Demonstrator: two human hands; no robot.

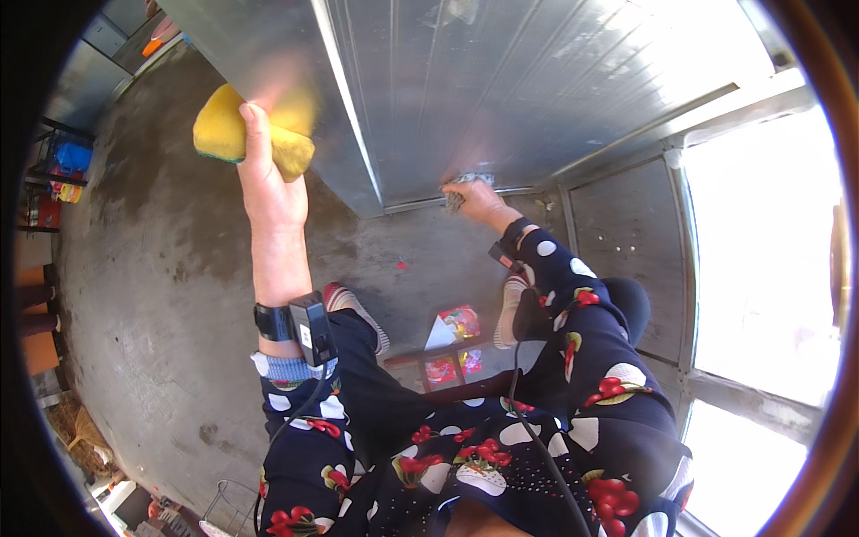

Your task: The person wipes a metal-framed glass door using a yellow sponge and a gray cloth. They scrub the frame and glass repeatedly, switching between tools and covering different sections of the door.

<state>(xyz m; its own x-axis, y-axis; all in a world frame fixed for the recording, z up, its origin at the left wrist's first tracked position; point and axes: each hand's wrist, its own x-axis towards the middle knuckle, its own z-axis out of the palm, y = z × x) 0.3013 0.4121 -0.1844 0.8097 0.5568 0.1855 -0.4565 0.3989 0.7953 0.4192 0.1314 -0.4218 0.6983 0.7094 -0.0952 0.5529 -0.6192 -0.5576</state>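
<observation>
My left hand [272, 174] is raised at the upper left, its thumb over a thick yellow sponge [221, 127] with a green underside. The fingers are blurred at the edge of a grey metal door panel [282, 40]. Low on the ribbed metal surface [463, 101], near its bottom edge, my right hand [480, 200] holds a crumpled grey cloth or scouring pad [455, 201] against it. Both wrists bear dark straps with small devices and cables.
Below lies a concrete floor [168, 349] with damp patches. A colourful printed paper or box [460, 322] is between my feet, by a brown frame. A bright glazed frame [684, 268] stands at right, a shelf with coloured items [70, 158] at left. A wire rack [231, 500] is at lower left.
</observation>
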